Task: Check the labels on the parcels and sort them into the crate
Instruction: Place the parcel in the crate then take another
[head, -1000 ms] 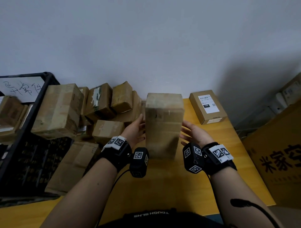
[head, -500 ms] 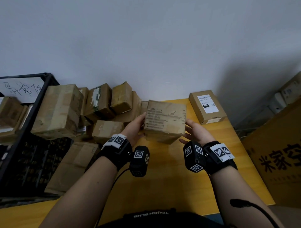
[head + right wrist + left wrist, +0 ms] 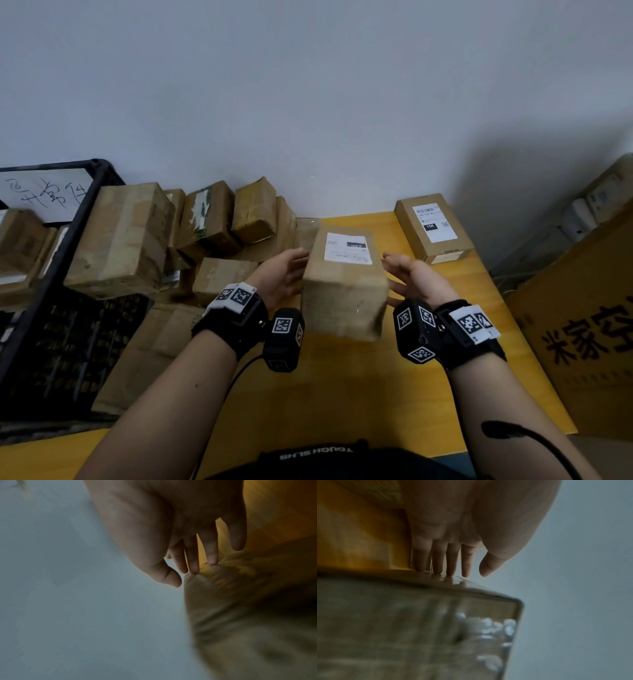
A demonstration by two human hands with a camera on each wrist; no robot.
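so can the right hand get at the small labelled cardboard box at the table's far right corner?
Probably yes. The right hand sits near the small labelled cardboard box, bare yellow table between them, but it must first release the brown parcel held with the left hand.

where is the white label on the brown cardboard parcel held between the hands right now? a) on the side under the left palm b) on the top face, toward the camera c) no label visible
b: the white label sits on the upward face of the brown cardboard parcel, between the left hand and right hand.

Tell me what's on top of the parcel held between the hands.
The parcel carries a white shipping label on its upward face, print too blurred to read. Its underside and the table beneath it are hidden.
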